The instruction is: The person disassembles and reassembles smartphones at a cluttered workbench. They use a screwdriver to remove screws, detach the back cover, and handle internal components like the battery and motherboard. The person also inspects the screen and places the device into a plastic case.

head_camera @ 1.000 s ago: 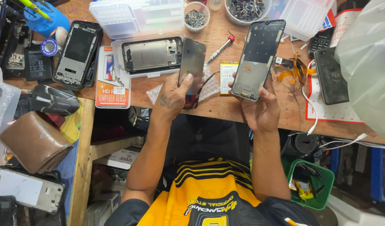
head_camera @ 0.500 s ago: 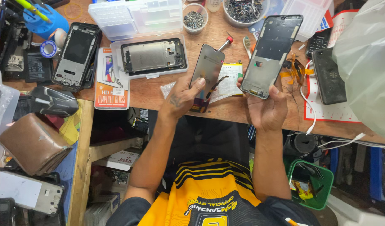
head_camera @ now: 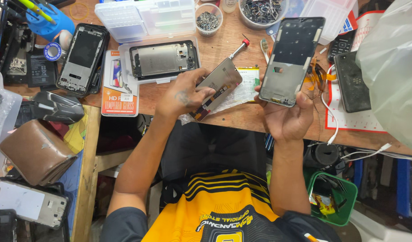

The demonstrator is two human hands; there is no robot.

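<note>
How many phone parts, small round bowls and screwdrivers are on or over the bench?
Phone frames: 3 (one in right hand, at;;)
Display panel: 1, in left hand, at
Small round bowls: 2 (;)
Screwdriver: 1
Total: 7

One head-worn camera looks steeply down from close above, facing a cluttered wooden workbench (head_camera: 224, 49) that fills the upper frame; the person's forearms rise from the yellow-striped shirt (head_camera: 215, 206) at bottom centre (no second view).

Both forearms raised over the lap, left hand (head_camera: 181, 96) and right hand (head_camera: 286, 117) each curled in a grip.
</note>
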